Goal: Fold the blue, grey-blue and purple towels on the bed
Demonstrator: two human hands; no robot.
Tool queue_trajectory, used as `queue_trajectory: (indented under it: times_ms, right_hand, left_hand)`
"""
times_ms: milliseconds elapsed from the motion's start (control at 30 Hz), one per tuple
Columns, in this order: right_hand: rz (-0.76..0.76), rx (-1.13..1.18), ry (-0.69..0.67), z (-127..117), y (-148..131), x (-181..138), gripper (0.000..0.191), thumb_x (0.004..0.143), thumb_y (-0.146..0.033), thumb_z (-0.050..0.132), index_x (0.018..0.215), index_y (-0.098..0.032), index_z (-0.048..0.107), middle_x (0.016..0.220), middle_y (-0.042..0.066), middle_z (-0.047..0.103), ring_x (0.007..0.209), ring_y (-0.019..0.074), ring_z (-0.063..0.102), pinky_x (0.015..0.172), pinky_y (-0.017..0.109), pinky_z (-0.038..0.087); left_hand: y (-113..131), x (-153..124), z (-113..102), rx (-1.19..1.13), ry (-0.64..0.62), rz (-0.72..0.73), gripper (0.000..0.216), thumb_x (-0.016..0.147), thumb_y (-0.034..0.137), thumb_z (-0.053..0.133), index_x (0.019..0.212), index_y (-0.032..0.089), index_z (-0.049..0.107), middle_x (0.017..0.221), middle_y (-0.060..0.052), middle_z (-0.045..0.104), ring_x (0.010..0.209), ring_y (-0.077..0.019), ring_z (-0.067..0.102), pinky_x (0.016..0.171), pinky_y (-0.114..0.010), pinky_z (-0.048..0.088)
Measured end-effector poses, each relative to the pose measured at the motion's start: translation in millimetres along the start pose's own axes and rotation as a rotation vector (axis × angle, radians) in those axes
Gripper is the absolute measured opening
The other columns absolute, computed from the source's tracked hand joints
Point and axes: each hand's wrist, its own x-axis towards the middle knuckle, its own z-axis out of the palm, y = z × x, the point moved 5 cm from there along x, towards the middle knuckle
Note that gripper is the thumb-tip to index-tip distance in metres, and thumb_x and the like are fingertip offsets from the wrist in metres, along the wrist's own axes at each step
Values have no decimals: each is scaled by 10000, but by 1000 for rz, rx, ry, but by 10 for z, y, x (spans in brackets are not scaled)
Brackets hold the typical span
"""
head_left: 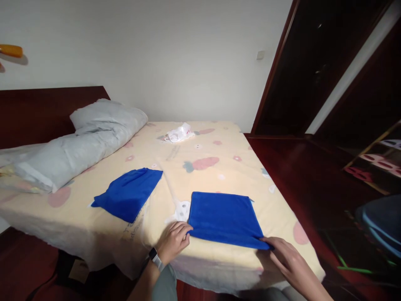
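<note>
A blue cloth [224,217] lies spread as a rough rectangle near the front edge of the bed. At its near left corner, my left hand [175,240] pinches the fabric between thumb and fingers; a watch is on that wrist. My right hand [283,253] grips the near right corner, where the cloth bunches slightly. To the left lies a second blue cloth [128,194], loosely folded and rumpled, touched by neither hand.
The bed [156,146] has a yellow sheet with carrot prints. A grey quilt [90,138] is heaped by the dark headboard [46,106]. A crumpled white plastic bag [180,133] sits near the wall. On the right are a shoe rack [376,163] and a dark door [297,71].
</note>
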Motion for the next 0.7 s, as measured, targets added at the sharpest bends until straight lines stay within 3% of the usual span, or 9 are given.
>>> queue_trajectory:
  times_ms: [100, 233, 400, 567, 700]
  right_hand:
    - [46, 39, -58, 28, -18, -70, 346, 941, -424, 502, 1206, -296, 684, 1231, 79, 700, 1138, 272, 660, 977, 433, 562]
    - [102, 138, -36, 123, 38, -115, 409, 906, -446, 548, 1265, -281, 656, 1299, 82, 672, 1207, 275, 625, 1038, 432, 522]
    - [282, 301, 16, 195, 204, -66, 456, 888, -577, 559, 1175, -245, 681, 1215, 79, 718, 1132, 280, 666, 992, 391, 538]
    - [380, 264, 93, 248, 275, 58, 520, 866, -656, 526, 1139, -246, 691, 1153, 82, 742, 1103, 289, 676, 961, 381, 540]
    - [407, 195, 105, 285, 302, 142, 565, 898, -661, 434, 1168, -229, 680, 1156, 98, 738, 1105, 294, 671, 979, 400, 519]
  left_hand:
    - [49, -67, 41, -23, -45, -25, 335, 865, 126, 556, 1169, 243, 635, 1096, -42, 709, 1064, -231, 643, 952, -417, 542]
    - [-23, -167, 137, -96, -56, -154, 432, 799, 143, 655, 1208, 278, 626, 1161, -32, 695, 1124, -238, 623, 985, -401, 532]
    - [-165, -182, 151, -138, 23, -285, 204, 946, 291, 589, 1141, 287, 649, 1088, -32, 711, 1053, -225, 652, 932, -385, 546]
    - [-215, -77, 193, -80, 100, -377, 286, 1018, 421, 473, 1230, 270, 592, 947, -30, 717, 943, -228, 684, 860, -388, 556]
    - [-174, -24, 270, 26, 195, -377, 304, 1045, 380, 394, 1255, 237, 562, 1067, -74, 735, 991, -248, 698, 861, -414, 549]
